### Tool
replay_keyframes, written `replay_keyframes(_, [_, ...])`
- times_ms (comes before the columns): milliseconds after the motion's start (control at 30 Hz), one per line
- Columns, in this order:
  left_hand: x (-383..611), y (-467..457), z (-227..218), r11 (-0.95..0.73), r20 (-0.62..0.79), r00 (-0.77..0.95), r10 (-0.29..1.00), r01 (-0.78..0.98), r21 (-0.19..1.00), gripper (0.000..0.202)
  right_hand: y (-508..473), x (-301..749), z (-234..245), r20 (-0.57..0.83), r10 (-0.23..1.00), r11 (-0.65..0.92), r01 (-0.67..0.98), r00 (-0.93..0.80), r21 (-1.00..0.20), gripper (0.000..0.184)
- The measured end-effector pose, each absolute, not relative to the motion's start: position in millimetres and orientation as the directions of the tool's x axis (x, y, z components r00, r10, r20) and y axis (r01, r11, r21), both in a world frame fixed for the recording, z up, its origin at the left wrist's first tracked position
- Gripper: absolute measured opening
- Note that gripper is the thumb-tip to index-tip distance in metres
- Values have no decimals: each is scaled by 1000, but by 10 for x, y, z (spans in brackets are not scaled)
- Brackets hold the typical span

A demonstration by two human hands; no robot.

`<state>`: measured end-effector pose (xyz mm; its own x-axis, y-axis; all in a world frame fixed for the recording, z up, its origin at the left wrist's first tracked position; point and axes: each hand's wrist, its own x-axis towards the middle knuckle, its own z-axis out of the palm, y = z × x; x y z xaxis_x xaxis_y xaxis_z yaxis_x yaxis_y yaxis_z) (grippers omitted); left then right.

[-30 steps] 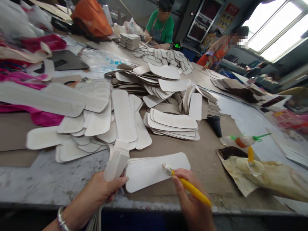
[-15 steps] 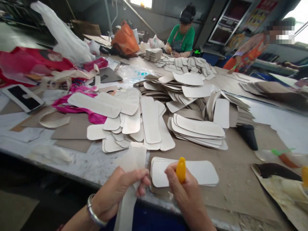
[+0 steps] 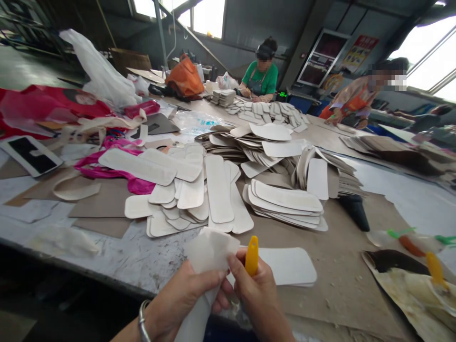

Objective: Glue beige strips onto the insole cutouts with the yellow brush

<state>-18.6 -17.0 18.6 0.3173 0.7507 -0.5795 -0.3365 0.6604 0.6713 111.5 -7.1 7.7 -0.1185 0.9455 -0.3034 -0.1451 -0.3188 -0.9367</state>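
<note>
My left hand is closed round a bundle of thin, off-white strips that hangs down past the table's front edge. The fingers of my right hand wrap a tool with a yellow handle, whose end points up; its working end is mostly hidden below the hand. My right thumb and forefinger also touch the upper right corner of the strips. Partly behind my right hand, a small stack of white rounded panels lies on the brown sheet covering the table.
Beyond my hands are a loose heap of white panels, a neat pile and grey-brown stacks. To the right lie a black cone-shaped thing and another yellow handle on a stained holder. Two people work across the table.
My right hand has moved left from over the panel stack to the strips and now touches their corner. The strips' top ends have fanned out to the right. The camera view has tilted up.
</note>
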Motion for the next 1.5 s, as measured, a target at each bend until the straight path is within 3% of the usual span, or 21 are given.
replay_keyframes(133, [-159,-186,187,648,-563,322,761,-364,669,30,-48,1166,86,-355,934,-347,-131,43,-929,45])
replay_keyframes(367, [-44,-153,223,556,-446,339,828,-395,731,32,-97,1169,95,-421,875,-478,-282,-240,-832,48])
replay_keyframes(500, [12,-204,180,552,-432,354,830,-407,728,30,-124,1201,103,-413,908,-414,-296,-71,-861,47])
replay_keyframes(633, [0,-288,121,610,-507,343,791,-380,695,38,-105,1447,203,-270,962,-265,-81,51,-961,42])
replay_keyframes(733, [-61,-290,80,588,-558,188,808,-320,743,33,-90,1783,353,-199,976,-209,122,87,-970,37])
replay_keyframes(833, [-111,-241,11,572,-586,7,810,-228,788,37,-86,2091,469,-247,968,-248,370,49,-895,36])
replay_keyframes(933, [-113,-186,-74,625,-632,-11,775,-142,768,50,-54,2218,452,-399,905,-259,547,-152,-796,37])
replay_keyframes(1033, [-89,-136,-130,645,-645,17,764,-58,762,47,44,2165,322,-481,809,-220,585,-338,-781,32])
replay_keyframes(1167, [-67,-53,-138,669,-669,15,743,5,743,40,272,1998,140,-551,696,-181,631,-460,-755,26])
replay_keyframes(1267, [-60,4,-137,679,-680,22,733,26,733,34,440,1896,68,-588,648,-97,714,-484,-694,24])
replay_keyframes(1500, [-37,47,-172,689,-690,1,724,35,723,25,582,1771,55,-580,678,111,843,-451,-526,18])
